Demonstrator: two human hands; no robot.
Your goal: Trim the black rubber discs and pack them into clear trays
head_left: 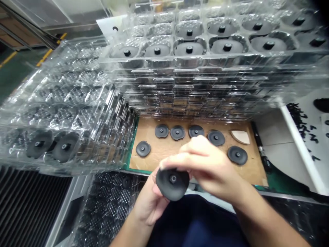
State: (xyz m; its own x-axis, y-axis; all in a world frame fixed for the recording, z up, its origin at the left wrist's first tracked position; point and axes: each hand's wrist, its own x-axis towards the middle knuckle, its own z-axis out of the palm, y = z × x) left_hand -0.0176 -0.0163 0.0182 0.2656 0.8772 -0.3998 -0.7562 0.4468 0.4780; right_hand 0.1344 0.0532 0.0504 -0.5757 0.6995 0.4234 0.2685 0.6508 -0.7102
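Matte black disc (172,183) with central stud held at 6 o'clock, near body. Right hand (212,168) pinched upper rim, fingers (196,148) pressed together; left hand (149,202) cradled underside, its fingers hidden. Matching discs (216,138) laid on brown cardboard (146,132) at 12 o'clock; glossy clear blister trays (205,77) stacked beyond.

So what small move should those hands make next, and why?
I'd guess: lower the black studded disc onto the brown board beside the other discs. The left hand and right hand both hold it up, and matching discs already lie there, with bare board between them.
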